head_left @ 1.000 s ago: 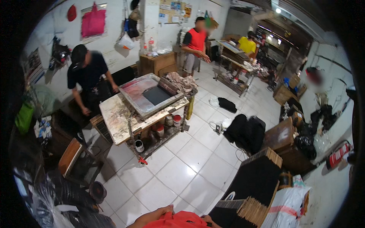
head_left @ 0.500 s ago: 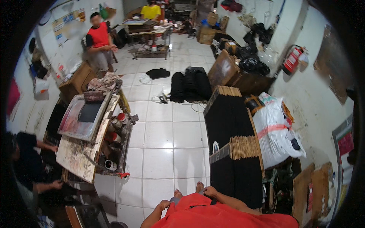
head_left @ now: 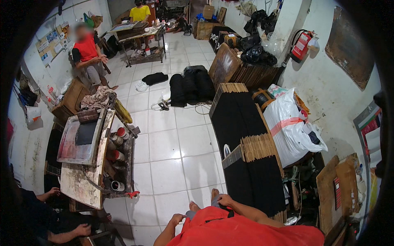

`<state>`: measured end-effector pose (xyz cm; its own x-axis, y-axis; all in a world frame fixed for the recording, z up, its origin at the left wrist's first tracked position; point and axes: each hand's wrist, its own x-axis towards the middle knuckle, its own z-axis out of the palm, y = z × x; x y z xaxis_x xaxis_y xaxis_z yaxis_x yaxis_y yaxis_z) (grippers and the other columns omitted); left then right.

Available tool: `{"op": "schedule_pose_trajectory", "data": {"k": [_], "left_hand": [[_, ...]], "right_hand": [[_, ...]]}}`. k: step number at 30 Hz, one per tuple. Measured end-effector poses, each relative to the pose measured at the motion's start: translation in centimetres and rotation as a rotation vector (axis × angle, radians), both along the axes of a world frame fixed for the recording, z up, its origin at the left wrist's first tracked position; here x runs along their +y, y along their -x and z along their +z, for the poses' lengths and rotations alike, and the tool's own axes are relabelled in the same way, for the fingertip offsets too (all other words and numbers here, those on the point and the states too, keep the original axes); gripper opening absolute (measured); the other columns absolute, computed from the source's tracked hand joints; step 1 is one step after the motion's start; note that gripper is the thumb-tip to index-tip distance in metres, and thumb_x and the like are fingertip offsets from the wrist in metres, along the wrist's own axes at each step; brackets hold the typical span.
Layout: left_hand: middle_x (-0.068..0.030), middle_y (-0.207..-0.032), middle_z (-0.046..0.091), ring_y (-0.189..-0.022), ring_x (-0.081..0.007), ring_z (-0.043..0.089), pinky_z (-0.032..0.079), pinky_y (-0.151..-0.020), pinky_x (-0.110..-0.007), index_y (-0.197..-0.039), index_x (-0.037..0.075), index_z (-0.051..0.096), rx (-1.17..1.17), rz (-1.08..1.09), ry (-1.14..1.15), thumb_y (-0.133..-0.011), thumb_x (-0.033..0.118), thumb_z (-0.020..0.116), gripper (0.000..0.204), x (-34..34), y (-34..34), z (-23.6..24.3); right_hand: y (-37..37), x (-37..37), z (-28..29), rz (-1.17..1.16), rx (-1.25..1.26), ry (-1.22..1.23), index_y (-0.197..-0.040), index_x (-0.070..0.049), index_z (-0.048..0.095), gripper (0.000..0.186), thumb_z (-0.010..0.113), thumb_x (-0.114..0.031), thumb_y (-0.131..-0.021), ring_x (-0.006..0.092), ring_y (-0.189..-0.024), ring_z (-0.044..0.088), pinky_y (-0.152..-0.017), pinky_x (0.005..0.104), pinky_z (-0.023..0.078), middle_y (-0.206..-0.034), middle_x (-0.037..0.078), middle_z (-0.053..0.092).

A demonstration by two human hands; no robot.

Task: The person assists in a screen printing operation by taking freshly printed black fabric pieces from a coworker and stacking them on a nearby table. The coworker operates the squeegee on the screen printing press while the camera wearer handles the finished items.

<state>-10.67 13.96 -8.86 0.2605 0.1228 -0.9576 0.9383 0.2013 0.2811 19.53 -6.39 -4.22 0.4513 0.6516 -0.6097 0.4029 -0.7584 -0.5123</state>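
My left hand (head_left: 177, 219) is closed at the left edge of my red shirt (head_left: 230, 229), its curled fingers at the cloth of my grey shorts (head_left: 191, 214). On the other side, my right hand (head_left: 224, 199) is likewise closed at the shorts, beside a dark strap or cord hanging over the shirt. The fingertips of both hands are partly hidden. Just right of my right hand stands a long row of black panels with cardboard edges (head_left: 259, 148). My bare feet show on the white tiles beyond the shirt.
At left, a worn printing table (head_left: 82, 184) carries a framed screen (head_left: 78, 137), with paint pots below. A person (head_left: 82, 229) sits beside it; another in red (head_left: 88, 53) stands behind. Black bundles (head_left: 191, 87) and a cable lie ahead. A white sack (head_left: 293, 127) stands right.
My view has turned to the right, so the room shifts left in the picture. Both hands stay at the shorts. The seated person's arms have moved lower, and the standing person's hands have moved apart.
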Motion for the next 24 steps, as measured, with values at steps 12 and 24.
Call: {"op": "schedule_pose_trajectory", "data": {"k": [12,24], "left_hand": [[-0.0082,-0.083,0.064,-0.066,-0.0200,0.054,0.043,-0.056,-0.032,-0.102,0.008,0.067,-0.080,0.050,-0.038,-0.079,0.044,0.060,0.044,-1.4,-5.5,-1.6],[-0.0079,-0.083,0.065,-0.071,-0.0190,0.059,0.046,-0.062,-0.032,-0.095,0.000,0.065,-0.196,0.298,-0.213,-0.075,0.028,0.068,0.035,-2.9,-14.3,0.2]], "right_hand": [[-8.3,2.1,-1.5,0.090,-0.015,0.152,-0.091,-0.008,0.069,0.034,0.070,-0.029,-0.063,0.0254,-0.083,0.064,-0.075,0.0340,0.051,-0.089,0.013,0.067],[-16.8,5.7,-3.8,0.168,0.078,0.104,-0.089,-0.010,0.069,0.028,0.067,-0.027,-0.067,0.0237,-0.081,0.065,-0.074,0.0324,0.051,-0.086,0.012,0.067]]}}
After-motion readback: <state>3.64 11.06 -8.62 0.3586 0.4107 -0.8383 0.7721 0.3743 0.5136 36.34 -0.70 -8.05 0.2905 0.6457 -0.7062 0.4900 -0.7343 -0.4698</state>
